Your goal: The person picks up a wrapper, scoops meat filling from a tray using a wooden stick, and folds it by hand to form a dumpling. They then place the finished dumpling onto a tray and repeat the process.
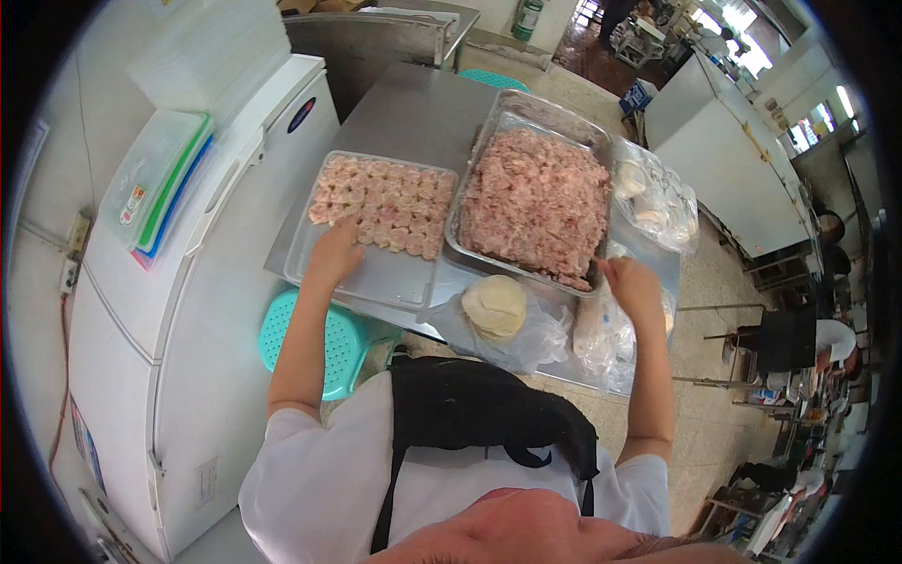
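My left hand is over the near-left edge of several rows of filled dumplings in a clear plastic tray. Its fingers are bent together; what they hold, if anything, is hidden. At the near-right corner of a deep metal pan is my right hand, closed, its grip hidden from view. Pink ground meat is heaped in the pan. A stack of round, pale dough wrappers lies on a plastic bag between my arms.
A filled plastic bag lies under my right forearm, another bag beyond it on the metal table. White freezer with plastic containers stands left. A turquoise stool is below the table edge. People are in the background at right.
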A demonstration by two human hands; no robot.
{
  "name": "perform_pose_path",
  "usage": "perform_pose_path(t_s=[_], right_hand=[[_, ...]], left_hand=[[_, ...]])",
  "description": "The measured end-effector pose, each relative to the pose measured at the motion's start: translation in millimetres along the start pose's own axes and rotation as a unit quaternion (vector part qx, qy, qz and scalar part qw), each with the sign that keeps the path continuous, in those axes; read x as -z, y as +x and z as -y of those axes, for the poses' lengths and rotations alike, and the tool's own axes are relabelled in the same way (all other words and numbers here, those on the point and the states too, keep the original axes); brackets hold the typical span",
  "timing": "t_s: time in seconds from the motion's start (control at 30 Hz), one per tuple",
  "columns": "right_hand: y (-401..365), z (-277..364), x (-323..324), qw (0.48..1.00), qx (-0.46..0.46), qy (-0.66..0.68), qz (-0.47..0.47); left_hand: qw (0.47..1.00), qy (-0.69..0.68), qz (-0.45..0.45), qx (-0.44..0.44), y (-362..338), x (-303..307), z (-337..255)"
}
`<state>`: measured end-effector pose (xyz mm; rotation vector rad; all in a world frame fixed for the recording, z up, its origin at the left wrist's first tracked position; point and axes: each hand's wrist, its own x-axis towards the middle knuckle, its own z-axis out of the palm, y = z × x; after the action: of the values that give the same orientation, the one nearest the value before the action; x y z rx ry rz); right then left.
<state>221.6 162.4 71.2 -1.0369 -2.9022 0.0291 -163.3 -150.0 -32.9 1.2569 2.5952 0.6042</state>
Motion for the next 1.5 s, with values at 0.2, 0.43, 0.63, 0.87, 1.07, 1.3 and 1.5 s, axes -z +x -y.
perform_pose_path(t_s=[0.2,0.43,0.63,0.87,1.07,1.3,1.5], right_hand=[[56.1,-48.3,-36.8,0.979,0.082,-0.164,-0.087],[33.3,-41.4,-70.0,0.99,0.112,-0.009,-0.081],[5.4,-48.4,-55.1,0.974,0.215,0.002,-0.072],[57.8,-71.1,-46.0,0.963,0.207,-0.005,-0.172],[52.5,-56.3,-69.6,0.972,0.214,0.018,-0.094],[12.8,-44.9,-45.0,0.963,0.27,0.008,0.006],[7.8,-20.9,-41.3,0.974,0.208,-0.082,0.032]], left_hand=[[0.967,-0.146,-0.009,-0.206,-26.6,-7.8,-142.9],[0.946,-0.194,0.076,-0.25,-37.7,-75.7,-203.2],[0.959,-0.117,0.103,-0.238,-36.7,-94.4,-205.2],[0.959,-0.189,0.098,-0.186,-38.3,-85.3,-205.4],[0.935,-0.353,0.034,0.011,-35.6,-86.2,-192.5],[0.76,-0.645,-0.051,0.057,-19.3,-77.4,-189.8],[0.597,-0.79,-0.072,0.12,-3.8,-66.0,-177.2]])
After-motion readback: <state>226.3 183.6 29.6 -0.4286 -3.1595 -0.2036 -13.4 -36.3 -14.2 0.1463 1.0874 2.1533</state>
